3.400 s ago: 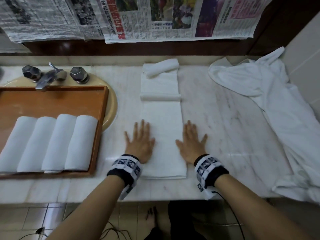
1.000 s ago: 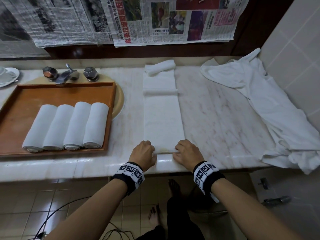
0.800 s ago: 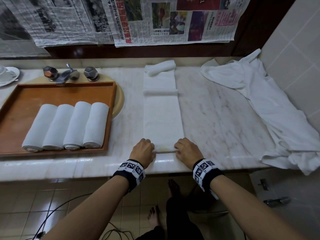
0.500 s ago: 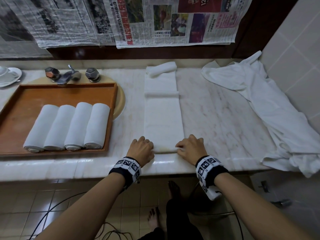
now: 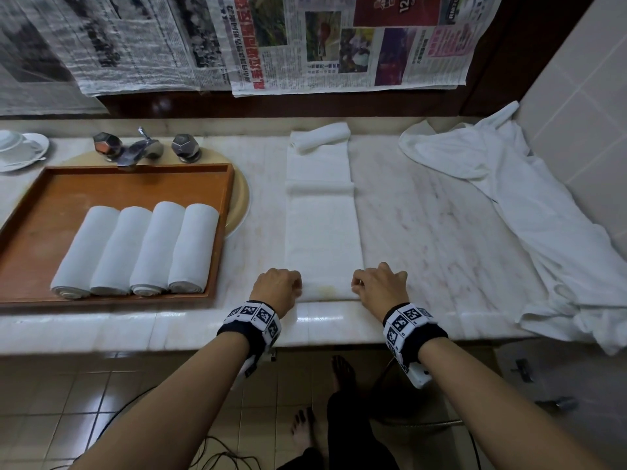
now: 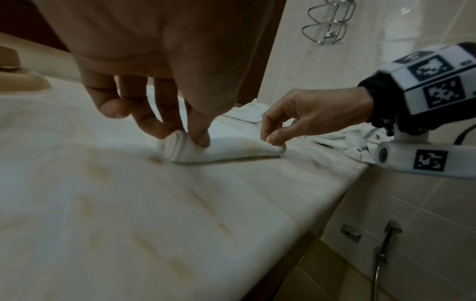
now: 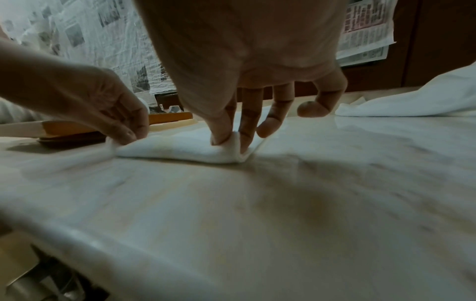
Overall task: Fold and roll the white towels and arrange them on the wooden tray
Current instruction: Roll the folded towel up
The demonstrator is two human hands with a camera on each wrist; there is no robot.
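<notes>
Left fingers (image 6: pixel 198 130): curled down; the thumb and a fingertip pinched the left corner of the towel's near edge, which was turned up into a small fold.
Right fingers (image 7: pixel 221 130): curled the same way; the thumb and a finger pinched the right corner of that edge, the other fingertips hanging just off the cloth.
Left hand (image 5: pixel 278 288): knuckles up, at the towel's near left corner, close to the counter's front edge.
Right hand (image 5: pixel 381 286): knuckles up, at the near right corner, level with the left hand.
Folded towel (image 5: pixel 322 239): a long white strip lying flat on the marble counter (image 5: pixel 441 232), running away from the person; its near end sat between the two hands, its far end carried a crosswise ridge and a small roll.
Wooden tray (image 5: pixel 44 205): left of the strip, resting over the basin below the tap (image 5: pixel 135 152).
Rolled towels (image 5: pixel 135 249): four, side by side and touching, in the tray's near half.
Loose white cloth (image 5: pixel 543 232): heaped along the counter's right side, well apart from the strip.
Newspaper (image 5: pixel 237 42): sheets hung across the wall behind.
</notes>
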